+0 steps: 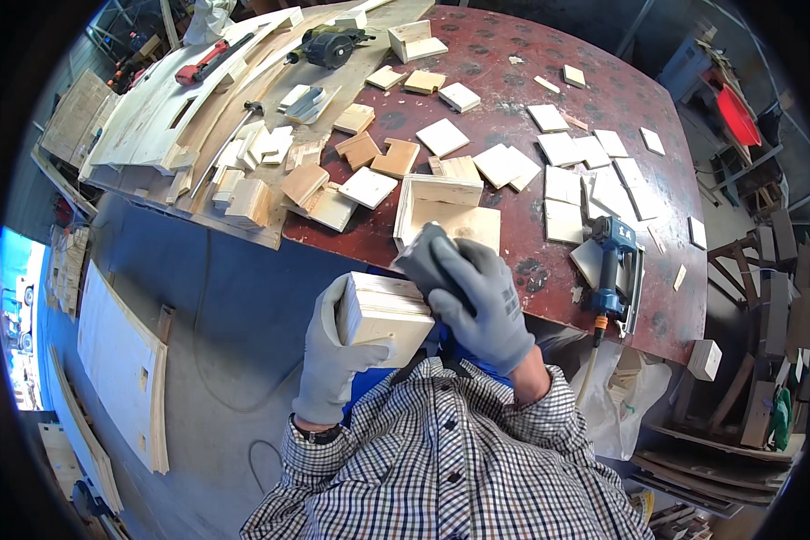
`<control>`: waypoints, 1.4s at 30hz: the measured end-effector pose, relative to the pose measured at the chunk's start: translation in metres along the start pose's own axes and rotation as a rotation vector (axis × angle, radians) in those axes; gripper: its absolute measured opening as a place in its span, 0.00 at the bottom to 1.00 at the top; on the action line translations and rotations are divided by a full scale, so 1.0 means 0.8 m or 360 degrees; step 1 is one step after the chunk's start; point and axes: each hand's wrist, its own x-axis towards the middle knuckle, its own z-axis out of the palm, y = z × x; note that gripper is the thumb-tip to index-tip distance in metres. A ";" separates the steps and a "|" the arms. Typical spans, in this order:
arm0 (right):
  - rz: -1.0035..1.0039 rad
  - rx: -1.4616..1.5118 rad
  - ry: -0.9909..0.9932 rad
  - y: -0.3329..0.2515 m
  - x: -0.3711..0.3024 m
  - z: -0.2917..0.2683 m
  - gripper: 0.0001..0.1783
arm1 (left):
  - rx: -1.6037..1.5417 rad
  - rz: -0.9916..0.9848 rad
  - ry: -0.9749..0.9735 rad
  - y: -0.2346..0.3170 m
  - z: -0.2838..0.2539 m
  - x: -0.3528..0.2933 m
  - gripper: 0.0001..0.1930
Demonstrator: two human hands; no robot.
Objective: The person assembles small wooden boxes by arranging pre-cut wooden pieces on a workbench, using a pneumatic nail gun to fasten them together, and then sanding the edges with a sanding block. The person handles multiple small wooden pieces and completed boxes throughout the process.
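Gloved in grey, my left hand (328,355) grips a pale plywood block (396,331) in front of my chest, with its fingers and thumb around the left side. The block's layered edges look like several plywood pieces stacked together. My right hand (490,310), also gloved, is closed on a dark grey sanding block (427,261). That sanding block is tilted at the upper right edge of the plywood. Just beyond my hands, at the table's near edge, stands an open corner piece of joined plywood boards (468,223).
Small wood squares (562,184) lie scattered over the dark red table (513,67). A blue nail gun (614,261) with a hose lies at the right edge. Further left are a hammer (254,109), a circular saw (333,45) and a red tool (211,61). Curved panels (126,360) lean at left.
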 end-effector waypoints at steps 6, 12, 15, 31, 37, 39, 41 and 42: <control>0.0820 0.1732 -0.0272 0.013 0.005 -0.029 0.41 | -0.0662 0.0151 -0.0423 0.015 -0.030 -0.014 0.64; 0.0574 0.2057 -0.0629 -0.048 0.029 -0.012 0.41 | -0.1053 -0.0092 -0.0646 -0.055 -0.081 -0.008 0.58; 0.0682 0.2087 -0.0685 -0.036 0.027 0.005 0.41 | -0.1083 -0.0304 -0.0456 -0.050 -0.080 -0.014 0.56; 0.0775 0.2002 -0.0637 -0.054 -0.008 0.014 0.38 | -0.1465 -0.0111 -0.0761 -0.083 -0.103 0.005 0.50; 0.0815 0.1970 -0.0572 -0.049 0.040 -0.008 0.40 | -0.0936 -0.0284 -0.0570 -0.015 -0.049 0.005 0.53; 0.0545 0.1759 -0.0656 -0.039 0.037 -0.010 0.41 | -0.0979 -0.0398 -0.0650 -0.010 -0.055 0.008 0.49; 0.0410 0.1595 -0.0713 -0.038 0.033 -0.022 0.44 | -0.0786 -0.0257 -0.0511 -0.009 -0.051 0.003 0.49; 0.0480 0.1690 -0.0715 -0.036 0.025 -0.028 0.44 | -0.0693 -0.0194 -0.0439 -0.011 -0.052 0.001 0.49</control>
